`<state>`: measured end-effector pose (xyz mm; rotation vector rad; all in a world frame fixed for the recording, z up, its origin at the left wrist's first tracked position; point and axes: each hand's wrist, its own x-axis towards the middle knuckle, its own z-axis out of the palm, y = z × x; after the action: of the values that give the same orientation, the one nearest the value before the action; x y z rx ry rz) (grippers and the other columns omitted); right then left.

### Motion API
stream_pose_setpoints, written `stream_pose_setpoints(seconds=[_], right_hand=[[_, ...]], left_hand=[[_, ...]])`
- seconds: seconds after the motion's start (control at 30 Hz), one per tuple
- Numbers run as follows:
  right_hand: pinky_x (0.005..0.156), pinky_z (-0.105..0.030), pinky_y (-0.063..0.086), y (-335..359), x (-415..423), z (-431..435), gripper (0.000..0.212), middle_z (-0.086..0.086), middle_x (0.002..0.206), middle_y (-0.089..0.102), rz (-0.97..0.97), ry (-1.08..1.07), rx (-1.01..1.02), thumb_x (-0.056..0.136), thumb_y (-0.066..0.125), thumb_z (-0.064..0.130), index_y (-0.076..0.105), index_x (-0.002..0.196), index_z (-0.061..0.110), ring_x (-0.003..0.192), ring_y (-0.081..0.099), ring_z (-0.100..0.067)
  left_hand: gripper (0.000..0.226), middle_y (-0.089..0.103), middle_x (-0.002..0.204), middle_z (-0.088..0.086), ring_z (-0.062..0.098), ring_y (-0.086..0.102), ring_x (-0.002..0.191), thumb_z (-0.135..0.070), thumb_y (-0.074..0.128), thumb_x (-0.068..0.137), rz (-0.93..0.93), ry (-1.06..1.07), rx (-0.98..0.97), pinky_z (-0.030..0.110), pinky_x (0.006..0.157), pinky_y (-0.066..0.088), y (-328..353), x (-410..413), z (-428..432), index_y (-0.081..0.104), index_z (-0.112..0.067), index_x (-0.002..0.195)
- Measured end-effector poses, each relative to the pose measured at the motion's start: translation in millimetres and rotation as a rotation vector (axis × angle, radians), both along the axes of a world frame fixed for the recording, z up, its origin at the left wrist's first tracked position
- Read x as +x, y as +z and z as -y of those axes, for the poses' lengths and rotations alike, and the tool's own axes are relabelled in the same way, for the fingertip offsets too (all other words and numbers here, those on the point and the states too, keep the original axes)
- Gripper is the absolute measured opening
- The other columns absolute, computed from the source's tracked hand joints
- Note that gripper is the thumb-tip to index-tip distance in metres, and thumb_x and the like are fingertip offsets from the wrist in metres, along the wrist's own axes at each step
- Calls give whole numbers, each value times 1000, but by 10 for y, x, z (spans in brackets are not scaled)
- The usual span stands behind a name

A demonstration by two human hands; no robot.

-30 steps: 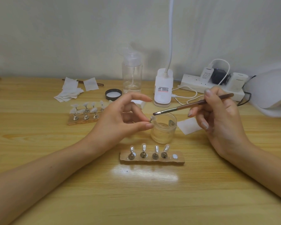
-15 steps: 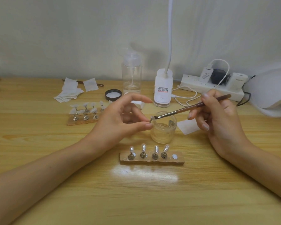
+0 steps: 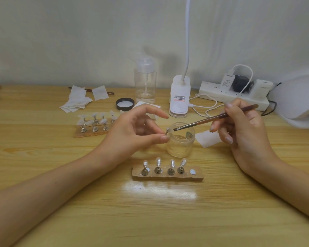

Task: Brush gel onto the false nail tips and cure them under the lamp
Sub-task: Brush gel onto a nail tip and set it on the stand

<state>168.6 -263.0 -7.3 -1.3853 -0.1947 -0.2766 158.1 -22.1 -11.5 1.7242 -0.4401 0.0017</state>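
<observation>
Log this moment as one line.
phase: brushing | left hand: pinches nail tip | right hand: holds brush, bristles at tip

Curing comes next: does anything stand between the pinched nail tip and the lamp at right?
Yes. The right hand and its brush lie across that path, and the open jar stands beside the nail tip.

left hand [image 3: 132,134] pinching between thumb and fingertip, index finger lifted, right hand [image 3: 244,134] curled in pen grip
</observation>
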Motion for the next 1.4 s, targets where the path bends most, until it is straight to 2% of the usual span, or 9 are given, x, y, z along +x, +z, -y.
stream_pose_setpoints(seconds=[0.17, 0.33, 0.43, 0.63, 0.77, 0.97, 1.07, 1.27, 1.4], right_hand=[[48, -24, 32, 4, -27, -22, 28, -8, 63, 68, 65, 94, 22, 99, 52, 30, 50, 72, 23, 34, 35, -10], [41, -18, 32, -6, -14, -12, 27, -10, 60, 66, 9, 31, -18, 101, 48, 22, 46, 74, 17, 34, 34, -11], [42, -18, 33, -6, -16, 8, 29, -9, 58, 65, 3, 15, 14, 103, 45, 19, 46, 74, 18, 34, 33, -11], [43, -20, 32, 1, -30, -27, 26, -9, 64, 69, 74, 104, -16, 98, 52, 29, 49, 74, 19, 35, 36, -11], [41, -17, 33, -14, -19, -3, 30, -11, 61, 66, 33, 40, -18, 102, 48, 21, 49, 73, 20, 34, 35, -11], [47, -28, 26, 5, -38, -16, 32, -8, 63, 68, 88, 91, 8, 99, 49, 27, 54, 67, 29, 34, 35, -10], [42, -19, 31, 0, -46, -36, 28, -10, 63, 68, 91, 85, -34, 100, 51, 27, 50, 73, 20, 34, 36, -11], [41, -18, 32, -11, -38, 5, 29, -9, 58, 65, 70, 40, 10, 103, 47, 19, 47, 74, 18, 34, 33, -11], [42, -18, 34, -8, -50, -26, 26, -10, 63, 68, 114, 108, -5, 99, 50, 25, 47, 74, 19, 35, 37, -10]], left_hand=[[47, 74, 77, 0, 15, 74, 81, -26, 83, 66, -18, 2, -2, 24, 82, 59, 9, 1, 3, 68, -23, 110], [44, 74, 76, 0, 15, 73, 79, -24, 83, 66, -30, 11, 6, 35, 83, 59, 14, -2, 4, 69, -19, 108], [43, 73, 75, -1, 13, 73, 78, -24, 83, 66, -33, 9, 13, 30, 83, 58, 16, -2, 5, 69, -19, 107], [44, 74, 76, 0, 14, 74, 80, -26, 83, 65, -35, 9, 7, 29, 82, 58, 10, 7, 4, 69, -21, 106], [44, 75, 77, 0, 14, 74, 80, -25, 83, 66, -38, 9, 8, 25, 81, 59, 11, 8, 0, 69, -21, 107], [43, 74, 76, 0, 20, 76, 83, -24, 83, 66, -40, 6, 1, 29, 85, 59, 13, 1, 0, 68, -22, 106], [43, 75, 77, 1, 20, 76, 83, -25, 83, 66, -43, 10, 0, 31, 84, 58, 16, 2, 1, 69, -22, 106], [45, 74, 76, 0, 22, 76, 84, -24, 83, 66, -46, 11, 0, 38, 89, 58, 16, 3, 4, 69, -20, 108], [44, 74, 76, 0, 18, 76, 82, -24, 83, 66, -46, 6, 4, 32, 85, 59, 18, 3, 3, 69, -21, 107]])
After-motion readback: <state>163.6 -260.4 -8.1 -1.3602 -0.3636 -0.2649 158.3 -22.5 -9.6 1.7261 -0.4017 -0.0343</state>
